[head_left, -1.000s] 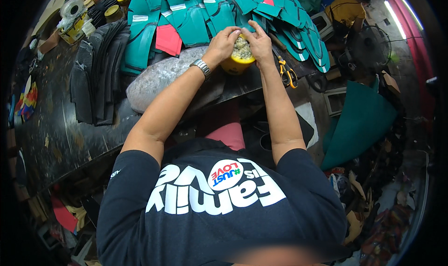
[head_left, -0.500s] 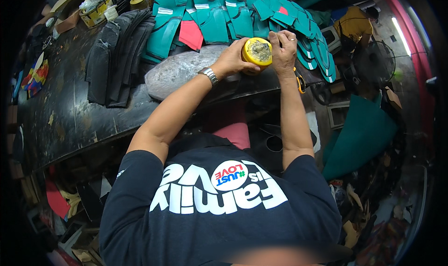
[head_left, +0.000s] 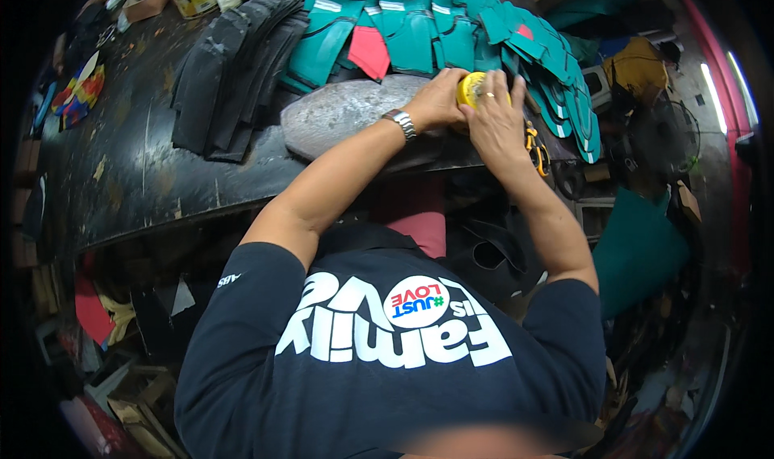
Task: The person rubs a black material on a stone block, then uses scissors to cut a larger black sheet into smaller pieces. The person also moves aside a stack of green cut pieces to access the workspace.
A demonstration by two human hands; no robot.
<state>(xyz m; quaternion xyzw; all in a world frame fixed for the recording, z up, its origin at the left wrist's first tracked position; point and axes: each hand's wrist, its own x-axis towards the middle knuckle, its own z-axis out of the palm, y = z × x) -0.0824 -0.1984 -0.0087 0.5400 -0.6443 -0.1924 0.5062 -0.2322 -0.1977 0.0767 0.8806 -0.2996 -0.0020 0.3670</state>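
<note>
Both hands closed around a small yellow round tin [head_left: 471,89] at the far right end of the grey stone slab [head_left: 347,116]. The left hand [head_left: 436,100] gripped its left side, and the right hand [head_left: 496,120] covered it from the right and near side, equally close. The tin sat just before the teal leather pieces [head_left: 435,24].

Teal pieces [head_left: 451,32] crowd behind; grey slab [head_left: 347,112] lies open leftward.

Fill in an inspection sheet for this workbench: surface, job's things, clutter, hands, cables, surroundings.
Surface: dark worn bench with a grey slab.
Job's things: small yellow tin, mostly hidden between both hands.
Clutter: teal cut pieces, black strips, yellow-handled scissors.
Hands: left hand and right hand both grip the tin; wristwatch on the left.
Cables: nothing seen.
Surroundings: crowded floor, teal sheet at right.
</note>
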